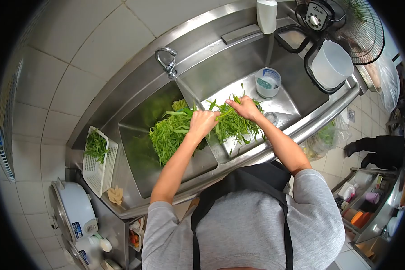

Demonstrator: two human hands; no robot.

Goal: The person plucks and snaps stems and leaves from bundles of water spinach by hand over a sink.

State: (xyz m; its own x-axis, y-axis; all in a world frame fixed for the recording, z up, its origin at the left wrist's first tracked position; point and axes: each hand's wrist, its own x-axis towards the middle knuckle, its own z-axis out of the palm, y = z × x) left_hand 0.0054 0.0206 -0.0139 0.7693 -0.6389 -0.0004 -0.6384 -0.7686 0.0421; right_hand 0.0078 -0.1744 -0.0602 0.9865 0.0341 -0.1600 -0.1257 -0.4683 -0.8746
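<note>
Over the divider of a two-basin steel sink (211, 155), my left hand (203, 122) is closed around the stems of long-leaved leafy greens (223, 114). My right hand (246, 108) pinches the same greens a little further right, its thumb along the stems. Beneath it, a loose bunch of greens (236, 128) hangs and lies over the right basin. A bigger heap of cut greens (168, 137) lies in the left basin, partly hidden by my left forearm.
A clear tub (268, 83) sits in the right basin near a drain (271, 118). The faucet (167, 63) rises behind the divider. A white basket (101, 164) with greens stands left. A white bucket (332, 65) and a fan (357, 31) stand right. Another person's legs (378, 150) show at far right.
</note>
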